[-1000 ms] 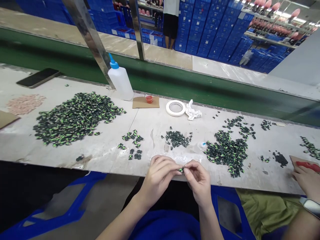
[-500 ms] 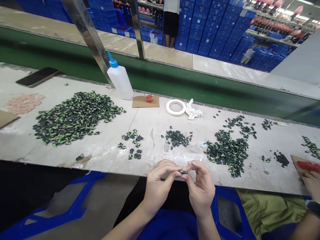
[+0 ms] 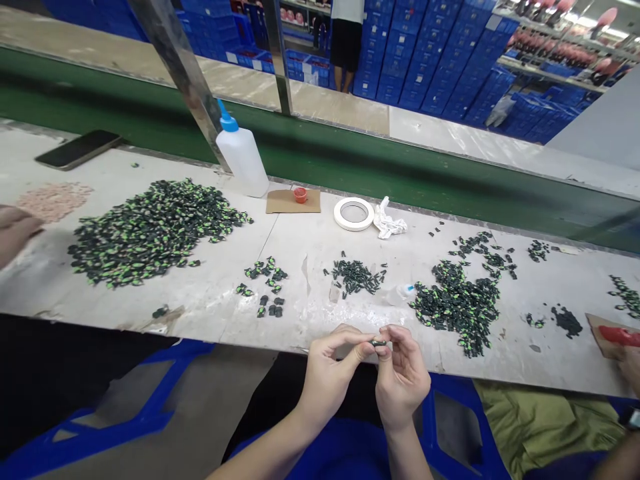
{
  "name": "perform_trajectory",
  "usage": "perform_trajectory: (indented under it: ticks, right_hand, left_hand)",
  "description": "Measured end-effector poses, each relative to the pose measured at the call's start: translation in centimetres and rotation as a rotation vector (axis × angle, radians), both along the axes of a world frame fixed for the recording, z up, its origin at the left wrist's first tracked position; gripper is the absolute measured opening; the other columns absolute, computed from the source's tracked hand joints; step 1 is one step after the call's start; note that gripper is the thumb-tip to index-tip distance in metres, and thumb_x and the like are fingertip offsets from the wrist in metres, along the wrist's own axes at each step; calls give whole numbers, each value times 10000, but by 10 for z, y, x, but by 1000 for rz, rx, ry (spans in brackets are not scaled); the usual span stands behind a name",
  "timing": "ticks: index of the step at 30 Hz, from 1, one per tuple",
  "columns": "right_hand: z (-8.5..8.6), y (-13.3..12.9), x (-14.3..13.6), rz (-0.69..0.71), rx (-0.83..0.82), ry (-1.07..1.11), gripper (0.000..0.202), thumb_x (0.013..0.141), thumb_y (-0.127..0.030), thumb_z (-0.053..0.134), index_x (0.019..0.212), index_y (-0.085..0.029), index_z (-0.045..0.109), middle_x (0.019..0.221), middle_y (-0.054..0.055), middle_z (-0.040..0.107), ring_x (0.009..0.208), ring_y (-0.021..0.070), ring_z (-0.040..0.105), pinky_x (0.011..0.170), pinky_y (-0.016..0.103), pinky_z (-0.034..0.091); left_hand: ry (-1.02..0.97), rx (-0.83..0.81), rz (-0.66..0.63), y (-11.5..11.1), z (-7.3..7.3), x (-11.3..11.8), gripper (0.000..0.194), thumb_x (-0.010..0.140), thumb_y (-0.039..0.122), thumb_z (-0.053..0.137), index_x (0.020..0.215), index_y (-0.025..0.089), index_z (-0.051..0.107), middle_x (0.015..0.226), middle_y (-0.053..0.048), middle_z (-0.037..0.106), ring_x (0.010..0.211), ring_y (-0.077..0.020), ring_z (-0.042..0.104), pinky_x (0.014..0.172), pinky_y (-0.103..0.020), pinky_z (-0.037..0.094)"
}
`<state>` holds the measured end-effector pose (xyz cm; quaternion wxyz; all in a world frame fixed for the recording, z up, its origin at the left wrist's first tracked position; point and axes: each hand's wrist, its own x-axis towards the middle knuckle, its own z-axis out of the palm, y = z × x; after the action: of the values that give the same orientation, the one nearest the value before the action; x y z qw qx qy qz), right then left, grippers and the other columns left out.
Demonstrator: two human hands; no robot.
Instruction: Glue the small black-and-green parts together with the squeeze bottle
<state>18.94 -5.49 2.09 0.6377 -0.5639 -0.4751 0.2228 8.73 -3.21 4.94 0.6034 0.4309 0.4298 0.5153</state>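
Between the fingertips of both hands sits a small dark piece with a bit of green (image 3: 379,343). My left hand (image 3: 333,367) pinches its left end with thumb and forefinger. On the other end, the thumb and forefinger of my right hand (image 3: 404,377) are closed. Both hands are above the table's front edge. Beyond them lies a small pile of dark, narrow pieces (image 3: 356,276). To the right spreads a heap of black-and-green pieces (image 3: 457,303), with a small blue-tipped clear bottle (image 3: 400,293) on its left side. A few sorted black-and-green pieces (image 3: 270,272) lie to the left.
A large black-and-green heap (image 3: 155,233) covers the left of the table (image 3: 295,320). Along the back stand a white squeeze bottle (image 3: 243,160), cardboard with a red cup (image 3: 300,195), a tape roll (image 3: 353,214) and crumpled tissue (image 3: 389,220). Co-workers' hands (image 3: 15,230) show at both sides.
My hands have shifted slightly right with the small piece still between them. A co-worker's hand has come in at the left edge, and the one at the right has moved slightly.
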Motion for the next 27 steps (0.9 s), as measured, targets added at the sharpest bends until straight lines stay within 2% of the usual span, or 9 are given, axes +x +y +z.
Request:
perform_trajectory:
  ticks: [3, 5, 7, 10, 12, 14, 20, 24, 27]
  right_hand:
    - [-5, 5, 15, -6, 15, -114, 104, 852, -245, 627, 938, -199, 665, 797, 66, 651, 821, 214, 645, 741, 401, 574]
    - [-8, 9, 34, -74, 18, -202, 82, 837, -245, 649, 900, -196, 670, 819, 70, 656, 842, 221, 634, 776, 422, 551]
    - [-10, 15, 58, -228, 27, -288, 101, 831, -267, 660, 890, -186, 669, 843, 78, 657, 838, 224, 626, 806, 442, 528]
    - [-10, 23, 93, -420, 38, -513, 168, 823, -321, 672, 888, -166, 685, 869, 104, 669, 844, 240, 618, 819, 462, 508]
    - [-8, 29, 107, -459, 42, -659, 215, 836, -356, 656, 909, -157, 692, 893, 124, 685, 926, 269, 607, 872, 489, 477]
    - [-8, 34, 112, -432, 34, -755, 300, 835, -415, 647, 977, -154, 688, 965, 143, 689, 1040, 302, 562, 916, 512, 442]
    - [-24, 54, 90, -208, -149, -800, 603, 761, -622, 623, 1141, -154, 627, 1128, 185, 629, 1214, 385, 332, 960, 587, 344]
    - [-28, 68, 77, -157, -199, -737, 480, 773, -568, 640, 1040, -169, 634, 1130, 174, 625, 1210, 380, 329, 994, 595, 302]
    - [-23, 69, 73, -88, -200, -639, 385, 785, -510, 645, 987, -184, 609, 1127, 152, 638, 1227, 348, 378, 1007, 557, 332]
  left_hand:
    - [90, -13, -93, 6, -4, -2, 202, 792, 322, 683, 926, 190, 757, 881, -80, 742, 849, -217, 683, 809, -332, 540]
    - [238, 22, -90, 12, -9, -11, 324, 766, 292, 705, 1084, 228, 706, 963, -67, 736, 929, -229, 668, 887, -372, 507]
    - [435, 99, 13, 17, -16, -27, 388, 764, 292, 705, 1150, 265, 666, 1016, -57, 724, 1000, -250, 634, 941, -421, 456]
    - [752, 239, 260, 25, -27, -58, 258, 792, 314, 666, 1044, 267, 702, 1026, -70, 718, 1022, -302, 591, 966, -508, 364]
    - [933, 285, 388, 30, -33, -80, 194, 803, 291, 647, 982, 261, 715, 1027, -84, 716, 1025, -328, 570, 970, -537, 304]
    - [1068, 315, 417, 34, -38, -97, 168, 831, 229, 585, 926, 256, 721, 992, -91, 724, 1014, -341, 563, 947, -540, 279]
    - [1193, 425, 172, 49, -49, -110, 387, 783, 21, 420, 856, 259, 716, 882, -76, 728, 911, -292, 589, 857, -465, 314]
    - [1205, 475, 176, 58, -53, -106, 327, 847, 103, 426, 895, 248, 715, 828, -77, 718, 849, -270, 598, 778, -408, 362]
    - [1276, 445, 164, 59, -50, -111, 240, 886, 213, 473, 923, 235, 710, 892, -83, 712, 889, -272, 591, 749, -388, 386]
